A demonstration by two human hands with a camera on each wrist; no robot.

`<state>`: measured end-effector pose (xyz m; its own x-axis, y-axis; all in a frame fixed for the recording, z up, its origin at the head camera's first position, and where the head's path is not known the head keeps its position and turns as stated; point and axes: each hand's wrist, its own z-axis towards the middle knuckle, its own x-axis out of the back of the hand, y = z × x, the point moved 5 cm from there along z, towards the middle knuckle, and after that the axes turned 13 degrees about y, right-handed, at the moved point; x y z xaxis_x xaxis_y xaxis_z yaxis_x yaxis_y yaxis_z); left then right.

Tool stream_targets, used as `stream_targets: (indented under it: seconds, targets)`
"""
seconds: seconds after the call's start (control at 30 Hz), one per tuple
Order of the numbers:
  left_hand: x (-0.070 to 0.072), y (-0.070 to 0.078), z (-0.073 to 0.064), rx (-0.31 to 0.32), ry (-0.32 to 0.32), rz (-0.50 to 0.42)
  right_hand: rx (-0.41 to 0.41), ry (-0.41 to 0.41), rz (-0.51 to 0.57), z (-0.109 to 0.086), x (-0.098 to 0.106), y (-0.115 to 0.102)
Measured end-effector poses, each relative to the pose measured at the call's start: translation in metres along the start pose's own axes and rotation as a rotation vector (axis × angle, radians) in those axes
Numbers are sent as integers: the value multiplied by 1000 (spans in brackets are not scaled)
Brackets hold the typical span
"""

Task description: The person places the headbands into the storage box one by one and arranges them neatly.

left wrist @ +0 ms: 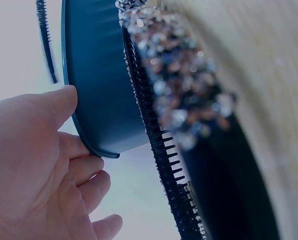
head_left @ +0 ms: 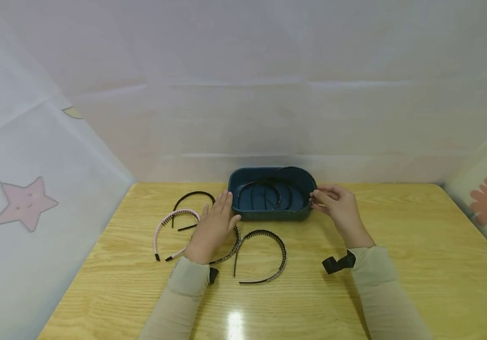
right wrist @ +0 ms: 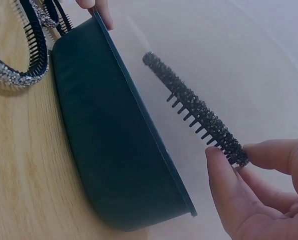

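Observation:
A dark teal plastic basin (head_left: 269, 216) stands at the table's back, with black headbands (head_left: 279, 191) inside. My left hand (head_left: 212, 229) rests at its left end. In the left wrist view, the thumb and fingers touch the basin's rim (left wrist: 68, 60). Between thumb and fingers my right hand (head_left: 337, 208) pinches one end of a black headband (right wrist: 198, 112) with dark glittering stones and comb teeth, held up by the right end of the basin. A pink headband (head_left: 157, 233) and a plain black headband (head_left: 194, 192) lie left of my left hand, which partly covers another stone-studded headband (head_left: 234, 248).
In front of the basin, a sparkly black headband (head_left: 283, 257) lies on the wooden table (head_left: 396, 293). A pale cloth wall (head_left: 290, 118) rises right behind the basin, and printed side sheets flank the table. Black straps (head_left: 337, 263) hang at the wrists.

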<state>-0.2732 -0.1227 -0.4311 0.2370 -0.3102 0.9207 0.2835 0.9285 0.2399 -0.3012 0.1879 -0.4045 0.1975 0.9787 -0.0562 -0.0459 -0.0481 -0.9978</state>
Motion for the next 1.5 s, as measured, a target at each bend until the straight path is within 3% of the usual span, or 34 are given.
stream_targets:
  seconds: [0.2,0.4,0.7,1.17,1.5]
  targets:
    - [-1,2,0,-1,-4,-1,-15,58,19,8,-3,5]
    - [-2,2,0,0,9,-13,28,92,-128,16,-15,2]
    - [0,6,1,-12,15,-9,50,108,-267,20,-23,2]
    - [-1,8,2,-2,5,1,280,202,-544,20,-19,2]
    - [0,9,2,-5,9,-1,396,190,-593,8,-16,-7]
